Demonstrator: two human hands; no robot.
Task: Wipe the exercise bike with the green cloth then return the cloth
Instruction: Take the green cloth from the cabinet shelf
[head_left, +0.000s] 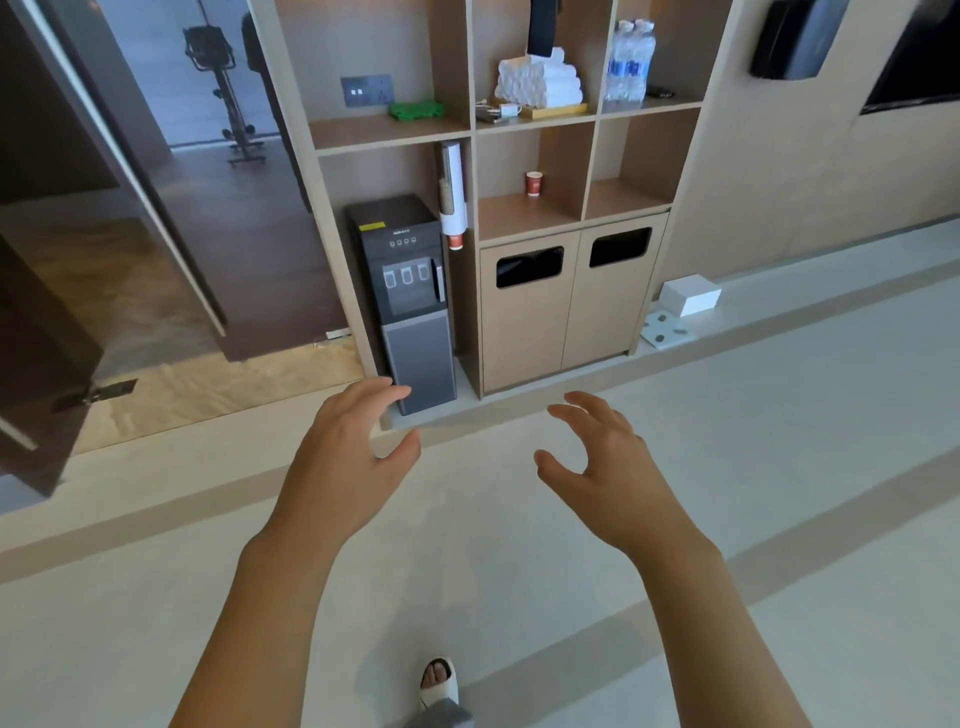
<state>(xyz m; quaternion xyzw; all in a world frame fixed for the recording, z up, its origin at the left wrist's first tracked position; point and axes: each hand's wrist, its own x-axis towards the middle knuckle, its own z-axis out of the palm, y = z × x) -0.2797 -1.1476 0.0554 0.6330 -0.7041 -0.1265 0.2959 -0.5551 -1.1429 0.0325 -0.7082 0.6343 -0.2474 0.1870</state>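
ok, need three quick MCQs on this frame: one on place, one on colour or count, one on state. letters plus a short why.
1. Where does the green cloth lie?
A. on the floor
B. in the top-left shelf compartment
C. on the water dispenser

2. How many paper cups stand in the middle shelf compartment?
A. one
B. three
C. none

3. What state are the two hands in?
A. both grip the cloth
B. left grips a bottle
C. both open, holding nothing

Answers:
1 B, the cloth sits on the shelf board below the wall socket.
2 A, a single red paper cup stands there.
3 C, the left hand and right hand hover over the floor with spread fingers, empty.
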